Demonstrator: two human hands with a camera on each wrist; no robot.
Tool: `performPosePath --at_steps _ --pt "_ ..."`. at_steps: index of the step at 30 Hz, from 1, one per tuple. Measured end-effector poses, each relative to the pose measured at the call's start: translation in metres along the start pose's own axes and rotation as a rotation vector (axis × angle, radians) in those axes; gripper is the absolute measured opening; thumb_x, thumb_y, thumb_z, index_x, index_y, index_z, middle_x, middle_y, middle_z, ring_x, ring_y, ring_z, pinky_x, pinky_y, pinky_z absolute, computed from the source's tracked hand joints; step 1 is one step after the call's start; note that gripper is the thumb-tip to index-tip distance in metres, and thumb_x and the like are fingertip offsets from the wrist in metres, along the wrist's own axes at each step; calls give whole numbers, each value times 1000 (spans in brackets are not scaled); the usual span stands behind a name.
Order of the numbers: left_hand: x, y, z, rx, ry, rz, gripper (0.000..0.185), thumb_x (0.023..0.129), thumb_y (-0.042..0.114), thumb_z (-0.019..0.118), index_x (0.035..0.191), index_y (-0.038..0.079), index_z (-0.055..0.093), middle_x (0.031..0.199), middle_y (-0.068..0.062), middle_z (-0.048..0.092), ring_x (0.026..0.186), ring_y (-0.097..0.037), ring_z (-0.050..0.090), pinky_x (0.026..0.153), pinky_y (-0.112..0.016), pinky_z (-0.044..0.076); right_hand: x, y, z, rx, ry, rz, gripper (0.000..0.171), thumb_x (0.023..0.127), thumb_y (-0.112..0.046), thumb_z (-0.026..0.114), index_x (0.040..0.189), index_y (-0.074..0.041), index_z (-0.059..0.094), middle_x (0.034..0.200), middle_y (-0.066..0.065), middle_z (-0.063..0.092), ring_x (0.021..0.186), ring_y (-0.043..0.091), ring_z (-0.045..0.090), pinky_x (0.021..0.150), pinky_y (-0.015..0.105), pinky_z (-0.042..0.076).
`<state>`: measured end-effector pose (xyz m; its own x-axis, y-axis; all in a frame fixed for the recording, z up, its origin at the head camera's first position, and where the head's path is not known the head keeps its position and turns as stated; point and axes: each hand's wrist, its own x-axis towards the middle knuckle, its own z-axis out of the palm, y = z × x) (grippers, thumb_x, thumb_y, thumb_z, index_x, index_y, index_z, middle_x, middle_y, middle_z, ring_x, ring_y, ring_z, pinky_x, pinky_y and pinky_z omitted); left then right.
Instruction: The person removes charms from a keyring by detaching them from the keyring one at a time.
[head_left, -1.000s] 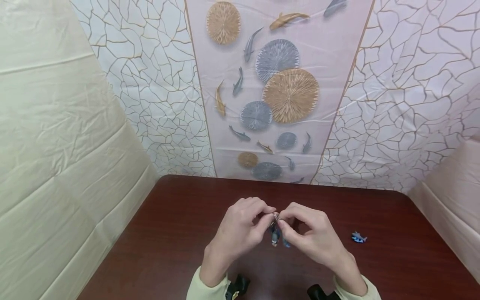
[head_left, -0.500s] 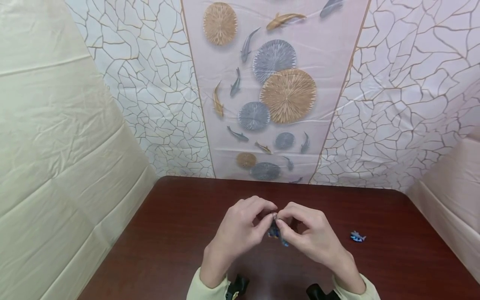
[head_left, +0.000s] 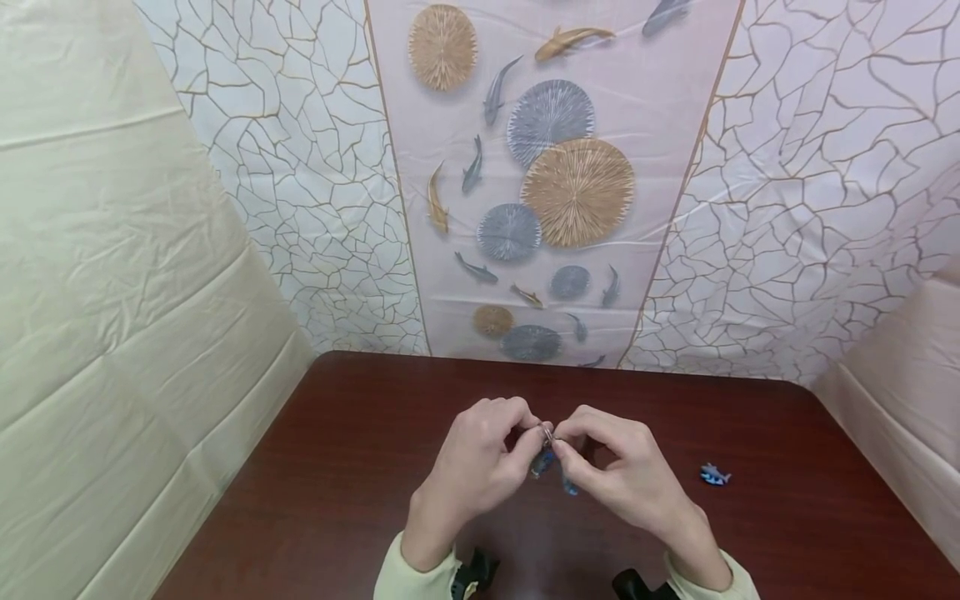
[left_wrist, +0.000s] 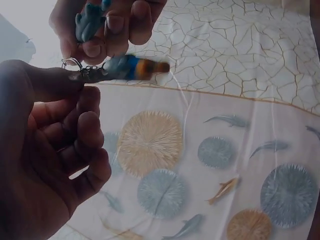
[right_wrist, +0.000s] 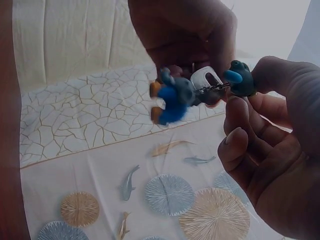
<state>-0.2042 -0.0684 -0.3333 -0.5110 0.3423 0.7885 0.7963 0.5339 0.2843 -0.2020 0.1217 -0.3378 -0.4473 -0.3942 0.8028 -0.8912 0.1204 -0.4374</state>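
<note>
In front of me my left hand [head_left: 480, 467] and right hand [head_left: 630, 471] meet over the table, both pinching at a small metal key ring [head_left: 548, 432]. From it, on a short chain [right_wrist: 215, 88], hangs a grey figurine in blue with orange feet [right_wrist: 172, 99]; it is blurred in the left wrist view. The left thumb and forefinger hold the ring. Between the right thumb and fingers sits a small teal animal-shaped charm [right_wrist: 242, 79] with a light blue part. How the charm joins the ring is hidden by the fingertips.
A small blue and grey shark-shaped piece [head_left: 715, 474] lies to the right on the dark red-brown table [head_left: 300, 500]. Behind the table hangs a patterned cloth [head_left: 480, 167]; a cream cloth [head_left: 135, 292] stands along the left.
The figurine has swung about below the ring and now hangs slightly more to the left. The left fingers have shifted a little on the ring; the right hand stays nearly still.
</note>
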Motion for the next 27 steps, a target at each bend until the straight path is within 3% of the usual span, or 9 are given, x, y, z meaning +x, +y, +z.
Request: performPosePath --at_steps 3,5,8,12,15,20,27 --pt "0 -1 -1 -83 -47 -56 15 85 8 66 75 18 60 66 11 60 59 1 43 57 -8 35 0 0 1 -4 -1 -10 38 73 20 66 90 -13 65 72 -7 55 60 0 52 48 9 40" --pt "0 -2 -2 -129 -60 -56 14 85 6 66 78 17 63 69 10 61 61 2 46 58 -6 37 0 0 1 -8 -3 -13 36 72 20 67 89 -12 65 72 -7 55 61 0 52 49 9 40" --pt "2 -3 -3 -152 -50 6 13 84 2 68 85 14 65 76 7 63 66 1 52 62 -5 41 0 0 0 -10 -10 -10 35 73 20 66 89 -11 65 72 -7 55 61 0 52 49 9 40" --pt "2 -4 -2 -93 -8 103 14 82 1 71 86 13 65 78 6 63 70 -2 56 68 -7 43 0 0 0 -10 -12 -8 37 73 20 66 90 -12 65 72 -7 54 60 0 51 48 9 40" --pt "2 -3 -2 -49 13 119 15 81 2 71 82 14 63 75 7 63 68 -4 56 68 -10 42 0 -1 -1 -19 -7 -3 38 73 20 66 90 -14 65 72 -7 54 61 0 50 48 9 39" --pt "2 -2 -2 -35 13 88 17 81 3 70 77 16 61 72 9 63 63 -4 52 64 -10 39 0 -2 -2 -8 -9 6 35 73 20 67 89 -11 66 73 -7 55 61 1 50 49 9 39" --pt "1 -1 -4 -90 -25 7 18 80 5 67 71 18 60 66 10 63 57 1 44 58 -7 34 0 -3 -2 23 -17 6 38 73 21 66 90 -13 65 72 -6 54 60 1 50 47 9 39"
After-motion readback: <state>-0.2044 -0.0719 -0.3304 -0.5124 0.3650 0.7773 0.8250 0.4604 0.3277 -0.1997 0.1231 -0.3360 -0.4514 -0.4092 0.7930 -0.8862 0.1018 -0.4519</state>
